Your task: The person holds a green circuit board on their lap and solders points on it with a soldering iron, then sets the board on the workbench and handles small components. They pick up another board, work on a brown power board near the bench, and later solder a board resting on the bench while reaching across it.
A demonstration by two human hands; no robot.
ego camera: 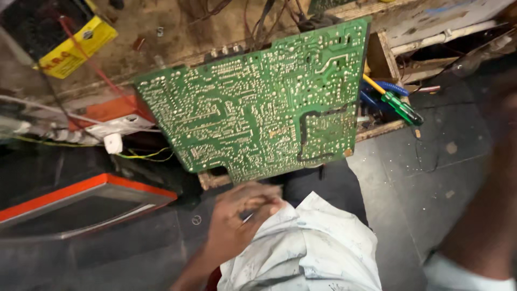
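The left hand [237, 213] is closed, pinching a pale cloth [307, 248] just below the green circuit board [258, 102], solder side up. The blurred right arm [484, 205] hides its grip; I cannot tell it. Wiping seems in hand; next needs gentle pressure.

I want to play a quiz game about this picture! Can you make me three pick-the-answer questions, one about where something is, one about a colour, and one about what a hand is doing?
1. Where is the green-handled screwdriver?
A. right of the large green circuit board
B. on the board
C. in a hand

2. What colour is the small box at top left?
A. blue
B. yellow
C. white

3. What is the left hand doing?
A. gripping the screwdriver
B. lying flat on the floor
C. resting curled below the board, on pale cloth

Answers: 1 A, it lies past the board's right edge. 2 B, its sides are yellow. 3 C, the fingers are bent at the cloth's edge.
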